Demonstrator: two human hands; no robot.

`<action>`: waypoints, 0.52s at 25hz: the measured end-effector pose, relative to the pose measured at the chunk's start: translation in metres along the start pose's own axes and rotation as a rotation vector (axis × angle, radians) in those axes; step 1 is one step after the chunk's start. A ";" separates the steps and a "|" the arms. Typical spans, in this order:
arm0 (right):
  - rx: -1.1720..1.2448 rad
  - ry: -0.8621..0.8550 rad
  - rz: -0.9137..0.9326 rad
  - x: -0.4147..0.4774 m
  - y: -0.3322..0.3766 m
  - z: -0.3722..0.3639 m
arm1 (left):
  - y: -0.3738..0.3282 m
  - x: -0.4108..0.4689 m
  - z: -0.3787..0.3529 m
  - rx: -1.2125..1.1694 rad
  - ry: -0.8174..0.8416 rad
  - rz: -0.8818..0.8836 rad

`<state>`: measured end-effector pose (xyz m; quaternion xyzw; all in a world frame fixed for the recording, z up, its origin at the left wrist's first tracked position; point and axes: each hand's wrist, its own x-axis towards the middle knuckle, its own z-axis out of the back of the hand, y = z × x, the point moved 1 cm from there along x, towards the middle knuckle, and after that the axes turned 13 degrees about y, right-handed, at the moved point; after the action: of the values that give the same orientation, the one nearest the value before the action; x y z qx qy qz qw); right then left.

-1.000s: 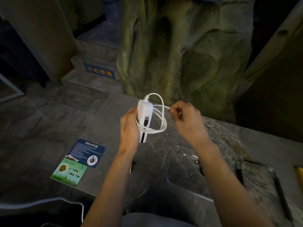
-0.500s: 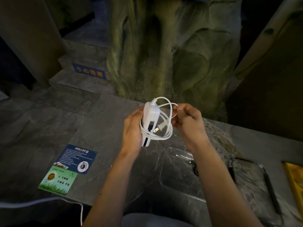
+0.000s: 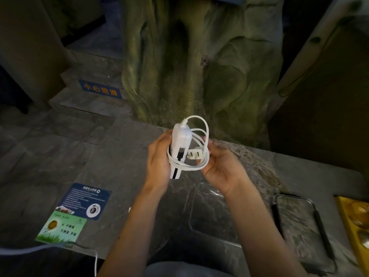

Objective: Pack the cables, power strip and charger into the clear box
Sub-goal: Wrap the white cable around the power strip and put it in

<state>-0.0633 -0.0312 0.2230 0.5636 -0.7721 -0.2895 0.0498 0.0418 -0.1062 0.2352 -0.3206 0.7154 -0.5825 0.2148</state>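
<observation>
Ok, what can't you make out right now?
Head view only.
- clear box: part of its inside hidden by the right forearm.
- white cable: cut off by the bottom edge.
- yellow item: cut off by the right edge.
- power strip: back face hidden in the left hand.

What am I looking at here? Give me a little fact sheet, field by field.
Who: a person, two bare hands
Held item: white power strip, upright, above the table
Cord: white, looped round the strip
Plug: two prongs, lying inside the loops
Left hand: grips the strip's body
Right hand: holds the cord loops beside the plug
Clear box: on the stone table, below the hands
Strip packed: not yet
Nearby: printed cards at the table's left
</observation>
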 end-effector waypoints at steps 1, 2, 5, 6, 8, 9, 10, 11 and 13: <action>0.042 -0.007 -0.018 -0.001 -0.002 0.000 | 0.001 0.001 -0.002 -0.010 0.005 0.001; 0.074 -0.007 -0.028 -0.003 -0.005 -0.001 | 0.003 0.001 -0.003 -0.015 0.000 0.002; 0.137 0.041 -0.043 -0.010 -0.014 -0.009 | 0.007 0.001 -0.005 -0.027 -0.057 -0.020; 0.150 0.056 -0.046 -0.011 -0.017 -0.011 | 0.007 0.001 -0.005 -0.032 -0.077 -0.029; 0.165 0.062 -0.059 -0.013 -0.020 -0.014 | 0.009 0.001 -0.005 -0.028 -0.130 -0.034; 0.159 0.053 -0.069 -0.013 -0.021 -0.015 | 0.009 0.001 -0.005 -0.018 -0.156 -0.041; 0.152 0.038 -0.079 -0.013 -0.020 -0.014 | 0.011 0.001 -0.006 -0.006 -0.171 -0.047; 0.138 0.025 -0.093 -0.013 -0.020 -0.012 | 0.012 0.001 -0.006 0.001 -0.177 -0.051; 0.093 0.013 -0.115 -0.016 -0.017 -0.011 | 0.015 0.002 -0.005 0.009 -0.183 -0.049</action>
<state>-0.0388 -0.0246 0.2269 0.6107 -0.7506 -0.2520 0.0118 0.0337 -0.1019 0.2219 -0.3891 0.6819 -0.5591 0.2664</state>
